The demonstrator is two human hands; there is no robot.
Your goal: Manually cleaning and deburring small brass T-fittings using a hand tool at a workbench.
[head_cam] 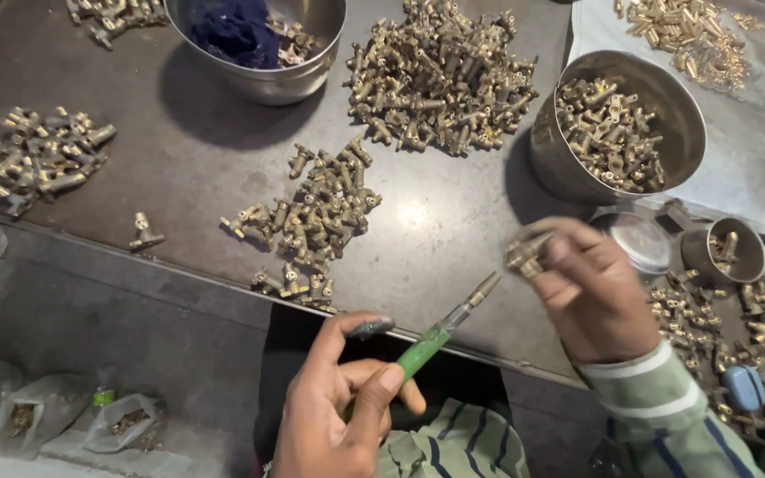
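The left hand (334, 416) has its fingers clamped on a green-handled tool (436, 335) over the counter's near edge. Its long axis slants up and right, metal tip toward the small brass fitting (524, 254) pinched in the right hand (591, 292). The fitting looks hard, dense and slick, best gripped across its body. A heap of fittings (312, 221) lies mid-counter.
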